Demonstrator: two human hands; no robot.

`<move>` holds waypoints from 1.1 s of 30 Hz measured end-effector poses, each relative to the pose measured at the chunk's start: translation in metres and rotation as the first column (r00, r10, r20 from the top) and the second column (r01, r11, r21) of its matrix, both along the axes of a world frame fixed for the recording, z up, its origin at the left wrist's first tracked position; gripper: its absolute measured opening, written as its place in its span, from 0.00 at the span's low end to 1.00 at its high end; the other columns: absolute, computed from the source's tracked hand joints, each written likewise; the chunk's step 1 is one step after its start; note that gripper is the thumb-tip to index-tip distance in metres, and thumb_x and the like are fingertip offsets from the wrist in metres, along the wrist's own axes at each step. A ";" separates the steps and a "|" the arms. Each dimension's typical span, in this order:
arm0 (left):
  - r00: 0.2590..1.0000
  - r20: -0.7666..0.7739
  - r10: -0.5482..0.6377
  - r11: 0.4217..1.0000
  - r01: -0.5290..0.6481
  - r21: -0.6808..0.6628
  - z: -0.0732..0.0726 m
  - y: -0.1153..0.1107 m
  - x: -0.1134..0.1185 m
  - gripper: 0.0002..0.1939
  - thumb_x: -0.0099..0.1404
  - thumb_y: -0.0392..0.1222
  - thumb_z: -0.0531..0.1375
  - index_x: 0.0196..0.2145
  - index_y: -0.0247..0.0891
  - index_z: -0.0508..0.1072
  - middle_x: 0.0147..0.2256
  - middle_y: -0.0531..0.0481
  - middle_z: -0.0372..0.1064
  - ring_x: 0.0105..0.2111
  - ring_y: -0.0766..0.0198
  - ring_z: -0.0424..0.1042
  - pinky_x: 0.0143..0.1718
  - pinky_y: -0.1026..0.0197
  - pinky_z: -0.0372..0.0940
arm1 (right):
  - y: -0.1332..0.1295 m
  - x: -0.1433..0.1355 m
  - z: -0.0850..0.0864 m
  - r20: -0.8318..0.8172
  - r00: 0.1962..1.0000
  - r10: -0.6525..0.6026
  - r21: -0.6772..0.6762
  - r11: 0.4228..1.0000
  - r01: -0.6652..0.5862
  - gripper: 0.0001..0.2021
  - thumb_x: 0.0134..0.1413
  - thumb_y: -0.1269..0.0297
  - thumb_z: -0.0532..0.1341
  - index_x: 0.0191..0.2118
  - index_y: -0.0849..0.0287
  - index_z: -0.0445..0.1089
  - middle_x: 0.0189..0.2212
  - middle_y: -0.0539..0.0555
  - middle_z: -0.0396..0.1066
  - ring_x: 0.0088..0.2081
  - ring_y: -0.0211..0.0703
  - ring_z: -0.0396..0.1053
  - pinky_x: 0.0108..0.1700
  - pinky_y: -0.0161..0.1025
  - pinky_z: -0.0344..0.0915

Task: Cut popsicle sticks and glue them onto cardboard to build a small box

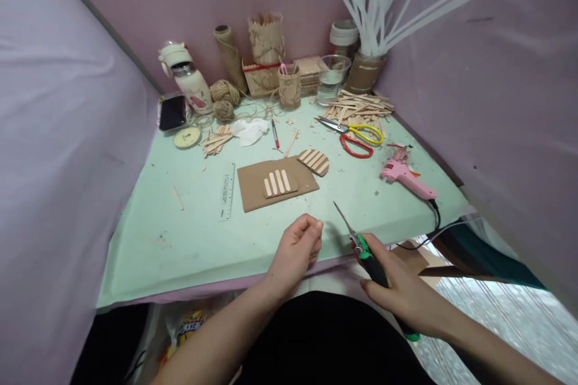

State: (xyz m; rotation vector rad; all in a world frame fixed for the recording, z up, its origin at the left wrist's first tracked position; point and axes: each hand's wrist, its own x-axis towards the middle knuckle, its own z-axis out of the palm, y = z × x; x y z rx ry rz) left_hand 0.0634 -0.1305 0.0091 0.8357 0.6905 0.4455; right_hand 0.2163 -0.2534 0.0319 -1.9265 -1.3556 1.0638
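Note:
My right hand (400, 289) is wrapped round the black and green handles of long-nose pliers (371, 264). Their thin jaws point up and left over the table's front edge. My left hand (295, 249) is closed just left of the pliers, thumb against fingers; whatever it may hold is hidden. Beyond it lies a brown cardboard rectangle (250, 189). On that rests a smaller cardboard piece (293, 183) bearing several pale wooden sticks (277, 183) side by side. A rounded cardboard piece with stick strips (315, 161) overlaps the rectangle's far right corner.
A clear ruler (227, 191) lies left of the cardboard. To the right are scissors (354, 132) and a pink glue gun (409, 180) with its cord. Wooden sticks (359, 107), a water cup (332, 81), twine balls (224, 93) and a bottle (192, 81) line the back.

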 end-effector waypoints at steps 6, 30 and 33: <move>0.989 0.073 0.125 0.992 -0.125 -0.015 0.008 0.010 -0.001 0.15 0.67 0.52 0.57 0.34 0.36 0.67 0.20 0.58 0.55 0.20 0.73 0.50 0.22 0.69 0.48 | 0.033 0.009 0.002 0.383 0.911 -0.152 0.038 0.988 0.148 0.14 0.47 0.62 0.56 0.43 0.56 0.60 0.33 0.53 0.65 0.33 0.48 0.66 0.34 0.41 0.63; 0.944 -0.113 0.310 0.876 -0.238 0.420 0.016 0.086 -0.022 0.16 0.55 0.45 0.68 0.40 0.37 0.73 0.37 0.49 0.73 0.34 0.65 0.71 0.36 0.61 0.66 | 0.074 0.009 -0.033 0.816 0.526 -0.241 0.159 0.967 0.198 0.35 0.53 0.56 0.58 0.61 0.75 0.54 0.47 0.74 0.65 0.46 0.65 0.64 0.41 0.51 0.63; 0.946 -0.144 0.290 0.883 -0.206 0.421 0.016 0.099 -0.020 0.17 0.53 0.44 0.68 0.40 0.37 0.74 0.33 0.51 0.70 0.31 0.67 0.70 0.35 0.61 0.68 | 0.077 0.011 -0.041 0.803 0.527 -0.278 0.224 0.960 0.166 0.34 0.54 0.56 0.59 0.60 0.76 0.55 0.47 0.74 0.65 0.47 0.66 0.64 0.45 0.55 0.64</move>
